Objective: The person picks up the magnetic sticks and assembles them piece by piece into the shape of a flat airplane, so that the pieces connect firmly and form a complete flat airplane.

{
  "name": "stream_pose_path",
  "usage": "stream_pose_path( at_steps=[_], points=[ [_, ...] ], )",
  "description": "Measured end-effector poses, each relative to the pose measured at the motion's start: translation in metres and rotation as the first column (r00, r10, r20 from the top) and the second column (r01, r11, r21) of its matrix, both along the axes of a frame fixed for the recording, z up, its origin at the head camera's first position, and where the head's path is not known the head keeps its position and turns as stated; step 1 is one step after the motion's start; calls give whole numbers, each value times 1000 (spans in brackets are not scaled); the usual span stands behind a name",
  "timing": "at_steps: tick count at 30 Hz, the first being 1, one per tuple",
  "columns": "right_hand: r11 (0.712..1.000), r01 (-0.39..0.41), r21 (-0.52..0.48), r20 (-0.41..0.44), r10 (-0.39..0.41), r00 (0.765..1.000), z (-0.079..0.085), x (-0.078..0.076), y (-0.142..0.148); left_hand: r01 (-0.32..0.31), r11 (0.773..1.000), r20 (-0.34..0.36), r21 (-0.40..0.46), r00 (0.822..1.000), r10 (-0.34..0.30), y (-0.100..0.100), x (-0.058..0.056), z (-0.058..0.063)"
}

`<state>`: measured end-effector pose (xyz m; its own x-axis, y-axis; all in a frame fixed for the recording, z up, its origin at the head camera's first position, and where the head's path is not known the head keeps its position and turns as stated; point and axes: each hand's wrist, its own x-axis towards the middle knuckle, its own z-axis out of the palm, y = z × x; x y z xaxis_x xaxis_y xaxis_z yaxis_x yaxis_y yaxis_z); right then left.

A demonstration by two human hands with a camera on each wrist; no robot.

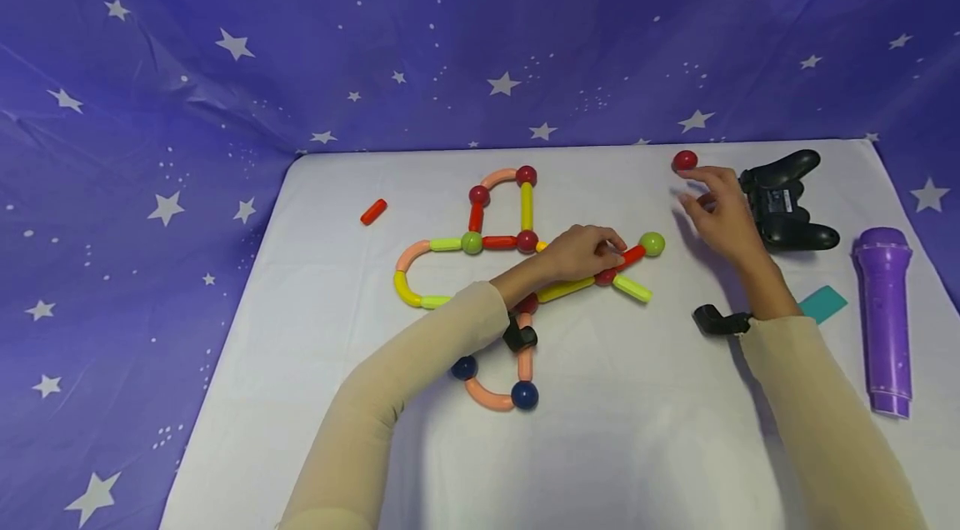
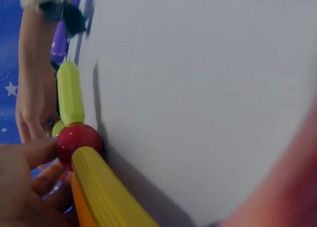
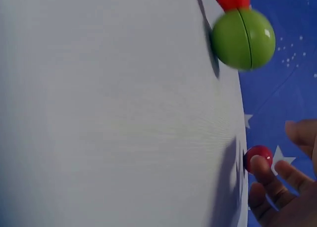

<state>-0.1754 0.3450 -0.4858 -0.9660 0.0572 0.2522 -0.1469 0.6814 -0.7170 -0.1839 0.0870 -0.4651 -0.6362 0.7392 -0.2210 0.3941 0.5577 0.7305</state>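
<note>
A flat figure of magnetic sticks and balls lies mid-table, partly covered by the left forearm. At its right end, the left hand (image 1: 581,253) pinches a red ball (image 2: 79,143). From that ball branch a yellow stick (image 1: 566,290), a lime stick (image 1: 632,288) and a red stick (image 1: 633,256), which ends in a green ball (image 1: 652,244). Over the table's far right part, the right hand (image 1: 720,213) has its fingers spread and loosely bent, holding nothing. Its fingertips are close to a loose red ball (image 1: 685,161); whether they touch it I cannot tell.
Right of the right hand lie a black game controller (image 1: 783,201), a purple microphone-shaped toy (image 1: 885,322) and a teal piece (image 1: 823,304). One loose red stick (image 1: 373,212) is at the left. A starry blue cloth (image 1: 450,38) hangs behind the white table (image 1: 300,397).
</note>
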Motion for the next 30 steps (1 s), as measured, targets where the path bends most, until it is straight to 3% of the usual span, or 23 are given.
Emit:
stream_pose_path(
  at_steps=[5, 8, 13, 16, 20, 30],
  points=[
    [998, 21, 57, 65, -25, 998, -2, -20, 14, 118, 992, -36, 53, 993, -116, -3, 5, 4],
    [995, 2, 101, 100, -13, 995, -2, -29, 19, 182, 983, -60, 36, 982, -180, -5, 9, 7],
    [990, -16, 140, 91, 4, 996, -1, -37, 20, 224, 973, -91, -57, 969, -229, -3, 13, 8],
    [985, -9, 170, 104, -9, 995, -1, -32, 18, 220, 972, -111, -83, 967, -229, -2, 14, 7],
    [982, -28, 185, 138, 2, 990, -1, -8, 14, 207, 975, -106, -82, 971, -215, -3, 13, 4],
    [987, -119, 108, 261, 87, 962, -1, 81, -13, 171, 982, -117, -83, 977, -180, -4, 10, 0]
  ],
)
